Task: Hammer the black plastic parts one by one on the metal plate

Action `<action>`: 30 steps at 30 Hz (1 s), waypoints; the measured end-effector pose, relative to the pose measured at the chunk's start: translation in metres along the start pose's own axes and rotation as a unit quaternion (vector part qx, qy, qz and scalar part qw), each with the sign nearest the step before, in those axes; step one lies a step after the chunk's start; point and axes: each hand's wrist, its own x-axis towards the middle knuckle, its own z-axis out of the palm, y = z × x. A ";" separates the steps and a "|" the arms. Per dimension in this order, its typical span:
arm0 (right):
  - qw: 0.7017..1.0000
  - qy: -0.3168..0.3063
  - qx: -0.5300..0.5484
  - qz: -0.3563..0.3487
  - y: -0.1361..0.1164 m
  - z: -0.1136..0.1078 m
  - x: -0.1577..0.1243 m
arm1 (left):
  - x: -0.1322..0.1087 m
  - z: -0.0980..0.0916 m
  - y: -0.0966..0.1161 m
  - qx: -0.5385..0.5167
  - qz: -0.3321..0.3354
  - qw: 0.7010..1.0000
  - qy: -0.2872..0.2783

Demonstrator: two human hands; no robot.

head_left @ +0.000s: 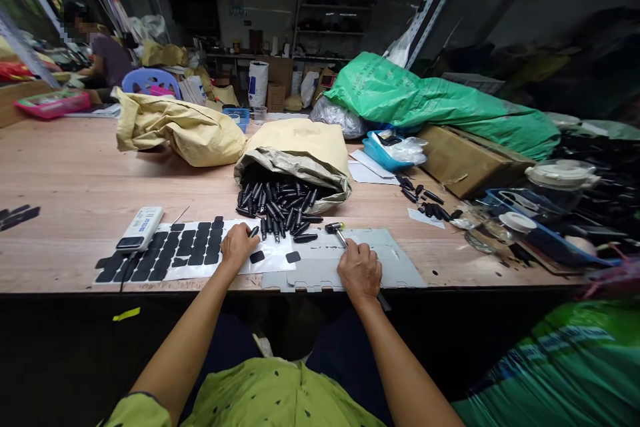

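My right hand [360,271] is wrapped round the handle of a small hammer [334,228], its yellow-and-black head lying over the grey board [310,273]. In my left hand [237,245] is a small black tapered part [254,231], pinched between the fingers above a white sheet [277,257]. Two loose black rounded squares [293,257] lie to its right. Left of this hand, rows of similar black squares [193,245] cover the sheets. Many black tapered parts [280,207] spill from the mouth of a tan sack [300,140] just beyond my hands.
A white device [141,228] with a cable rests at the left. Another tan sack [185,130] lies behind it. To the right are a blue basket [387,152], a cardboard box [465,157], a green sack [425,97] and scattered black parts [423,199]. A person [107,57] sits far left.
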 end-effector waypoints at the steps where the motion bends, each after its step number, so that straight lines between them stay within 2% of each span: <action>1: 1.000 0.000 0.001 0.001 0.000 0.000 0.000 | -0.006 -0.001 -0.003 -0.012 0.017 1.000 0.011; 3: 1.000 -0.003 0.000 0.003 -0.001 -0.001 0.000 | -0.018 0.000 -0.009 -0.051 0.079 0.995 0.034; 5: 1.000 -0.008 0.000 0.005 -0.002 -0.002 0.000 | -0.029 0.004 -0.012 -0.087 0.179 0.980 0.030; 7: 1.000 -0.015 0.003 0.009 -0.002 -0.003 0.000 | -0.035 0.010 -0.013 -0.100 0.273 0.957 -0.003; 9: 0.999 -0.021 0.009 0.022 -0.003 -0.004 0.000 | -0.036 0.016 -0.013 -0.093 0.313 0.944 -0.039; 12: 0.998 -0.034 0.021 0.057 -0.003 -0.006 0.000 | -0.033 0.022 -0.014 -0.085 0.305 0.947 -0.062; 17: 0.990 -0.086 0.072 0.088 -0.001 -0.014 0.003 | -0.030 0.023 -0.015 -0.087 0.295 0.949 -0.070; 20: 0.981 -0.034 0.170 0.087 -0.005 -0.025 -0.003 | -0.031 0.023 -0.014 -0.089 0.280 0.953 -0.072; 23: 0.946 0.014 0.323 0.031 -0.018 -0.040 -0.022 | -0.032 0.023 -0.013 -0.098 0.269 0.955 -0.078; 24: 0.929 0.005 0.371 0.004 -0.025 -0.045 -0.030 | -0.032 0.023 -0.012 -0.102 0.265 0.955 -0.079; 26: 0.895 -0.060 0.441 -0.028 -0.038 -0.051 -0.047 | -0.032 0.023 -0.011 -0.108 0.257 0.957 -0.077; 30: 0.856 -0.154 0.491 -0.051 -0.058 -0.055 -0.074 | -0.032 0.025 -0.010 -0.118 0.237 0.961 -0.076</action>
